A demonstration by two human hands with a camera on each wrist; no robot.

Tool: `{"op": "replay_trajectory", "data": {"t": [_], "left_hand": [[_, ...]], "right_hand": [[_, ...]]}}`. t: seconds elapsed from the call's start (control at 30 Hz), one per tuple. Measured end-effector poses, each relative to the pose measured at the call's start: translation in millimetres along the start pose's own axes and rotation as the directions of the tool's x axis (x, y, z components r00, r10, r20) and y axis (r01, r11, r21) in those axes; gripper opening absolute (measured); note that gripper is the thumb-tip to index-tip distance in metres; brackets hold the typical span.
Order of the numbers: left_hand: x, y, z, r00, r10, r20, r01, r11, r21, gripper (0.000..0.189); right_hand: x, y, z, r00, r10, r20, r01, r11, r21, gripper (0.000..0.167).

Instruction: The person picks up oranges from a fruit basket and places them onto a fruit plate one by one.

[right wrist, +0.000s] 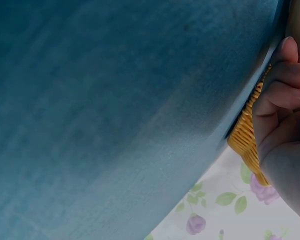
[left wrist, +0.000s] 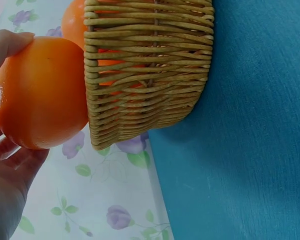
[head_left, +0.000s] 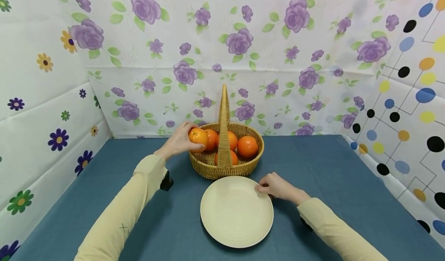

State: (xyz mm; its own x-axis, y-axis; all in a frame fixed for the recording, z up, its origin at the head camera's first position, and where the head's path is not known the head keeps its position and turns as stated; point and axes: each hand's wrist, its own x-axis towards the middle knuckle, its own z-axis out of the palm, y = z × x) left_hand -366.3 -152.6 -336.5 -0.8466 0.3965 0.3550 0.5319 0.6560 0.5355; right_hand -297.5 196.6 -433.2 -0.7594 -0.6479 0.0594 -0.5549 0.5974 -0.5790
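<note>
My left hand (head_left: 179, 140) holds an orange (head_left: 198, 137) at the left rim of a wicker basket (head_left: 208, 172). Seen from the left wrist, thumb and fingers span this orange (left wrist: 42, 92), which sits right at the basket's woven rim (left wrist: 92, 80). Several more oranges (head_left: 247, 147) lie inside, partly hidden by the tall handle (head_left: 224, 137). In front of the basket is a round cream plate (head_left: 236, 212). At its upper right edge my right hand (head_left: 278, 187) pinches the rim; curled fingers (right wrist: 277, 95) show in the right wrist view.
A blue cloth (head_left: 313, 164) covers the table. Behind it hangs a white sheet with purple flowers (head_left: 240, 41). More patterned sheets stand along the left (head_left: 45, 99) and right (head_left: 403, 110) sides. The basket's handle rises high above its rim.
</note>
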Motion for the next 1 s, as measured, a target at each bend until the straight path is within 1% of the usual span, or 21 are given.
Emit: {"op": "replay_trajectory", "data": {"t": [0.17,0.3,0.57,0.7,1.0], "left_hand": [[-1.1,-0.5,-3.9,1.0,0.004,-0.009,-0.005,1.0,-0.013,0.06],[-2.9,0.5,-7.1,1.0,-0.003,-0.009,0.003,1.0,-0.025,0.059],[-4.7,0.0,-11.1,0.998,0.011,-0.06,-0.011,1.0,0.004,0.059],[-6.1,0.1,-11.7,0.997,0.019,-0.071,-0.018,1.0,0.014,0.058],[-9.5,5.5,-11.8,0.995,0.049,-0.085,-0.047,0.999,0.025,0.06]], "right_hand": [[0.4,0,-1,1.0,0.0,-0.004,0.0,1.0,-0.005,0.034],[0.7,-1,-1,1.0,0.004,-0.003,-0.004,1.0,-0.006,0.034],[1.4,1,-1,1.0,0.009,0.0,-0.009,1.0,-0.006,0.034],[1.2,2,0,1.0,0.003,0.001,-0.003,1.0,-0.006,0.034],[0.1,2,0,1.0,-0.017,-0.001,0.017,1.0,-0.005,0.034]]}}
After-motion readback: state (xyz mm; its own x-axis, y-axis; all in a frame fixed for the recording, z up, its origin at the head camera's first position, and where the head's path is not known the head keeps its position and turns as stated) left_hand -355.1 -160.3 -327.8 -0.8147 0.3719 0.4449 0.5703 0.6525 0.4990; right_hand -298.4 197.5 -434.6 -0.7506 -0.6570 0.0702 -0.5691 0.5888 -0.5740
